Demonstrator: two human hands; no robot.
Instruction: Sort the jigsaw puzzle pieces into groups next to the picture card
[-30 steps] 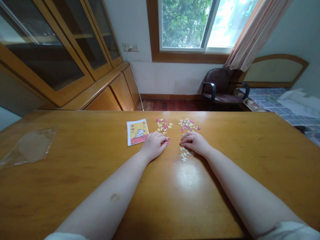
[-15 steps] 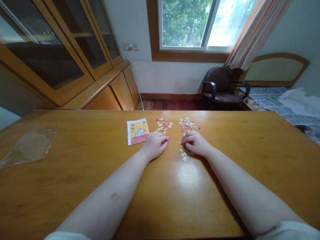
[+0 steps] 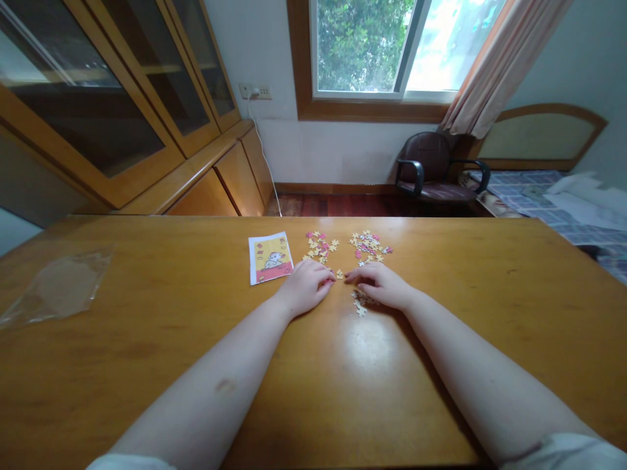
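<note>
My left hand [image 3: 307, 284] rests on the table with its fingers curled and pinched over a pink jigsaw puzzle piece, mostly hidden under the fingertips. Just right of those fingertips lies a single yellow puzzle piece [image 3: 339, 274]. My right hand [image 3: 381, 284] is open above the table, its fingers stretched toward that yellow piece with a small gap between. Under and below the right palm sits a small group of pale pieces [image 3: 361, 311], partly covered. Beyond the hands are two loose piles, a left pile [image 3: 321, 247] and a right pile [image 3: 369, 245], of yellow, pink and white pieces.
Left of the left pile lies a picture card [image 3: 270, 258] with a white duck on yellow and pink. A clear plastic bag [image 3: 63, 281] lies at the table's left. Past the far edge of the wooden table [image 3: 313, 405] stand a chair [image 3: 431, 166] and a glass-doored cabinet [image 3: 166, 117].
My right hand has shifted left and its fingers have straightened. The yellow piece now lies between the hands. My left hand has barely moved.
</note>
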